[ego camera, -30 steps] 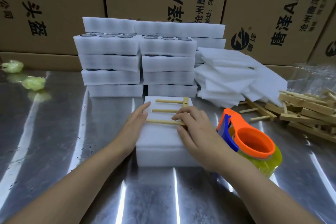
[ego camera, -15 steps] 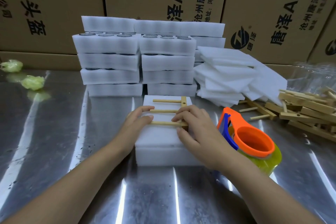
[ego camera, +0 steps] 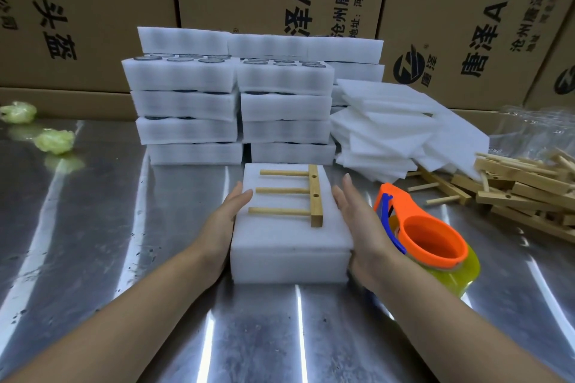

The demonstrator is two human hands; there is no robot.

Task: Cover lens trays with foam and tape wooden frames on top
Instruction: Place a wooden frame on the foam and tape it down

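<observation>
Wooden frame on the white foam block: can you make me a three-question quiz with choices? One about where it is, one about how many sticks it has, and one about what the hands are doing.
1. Where does the wooden frame lie?
A) on top of the foam block
B) under the block
C) held up in the air

2. How many thin sticks poke out of its bar?
A) two
B) three
C) five

3. What are the left hand and right hand doing?
A) gripping the frame
B) making fists
C) open, fingers straight, one at each side of the block

Answers:
1 A, the frame rests on the block's top face.
2 B, three sticks point left from the bar.
3 C, both hands flank the block and hold nothing.
</observation>
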